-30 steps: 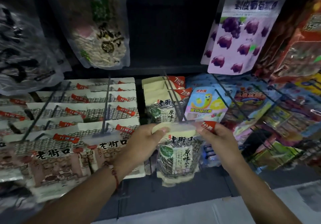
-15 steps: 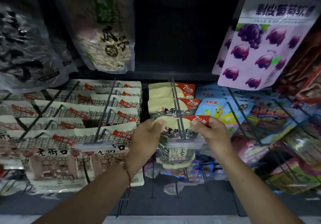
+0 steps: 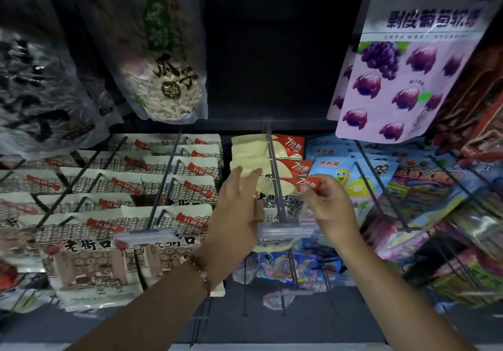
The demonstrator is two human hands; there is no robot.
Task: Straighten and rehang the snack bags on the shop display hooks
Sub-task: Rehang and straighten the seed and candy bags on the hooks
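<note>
— Where is the front seed bag at this moment?

— It hangs on the centre display hook, foremost of three cream bags with red corner labels, just behind the clear price tag holder at the hook's tip. The two bags behind sit at twelve o'clock from it on the same hook.

— What does the right hand do?

— Its fingers pinch the bag's red top corner, at three o'clock of the hook wire. The thumb and forefinger are closed on the label; the other fingers curl below.

— The left hand?

— It is spread, fingers straight and pointing up toward twelve o'clock, with the fingertips against the bag's cream top edge at nine o'clock of the hook. It grips nothing. A beaded bracelet circles the wrist.

— What surrounds them?

— At nine o'clock hang rows of net-patterned bags on their own hooks. At three o'clock sits a blue bag with a cartoon face, and beyond it more colourful packets. At one o'clock, higher up, hangs a large purple grape candy bag; at eleven o'clock a clear bag of pale seeds.
</note>
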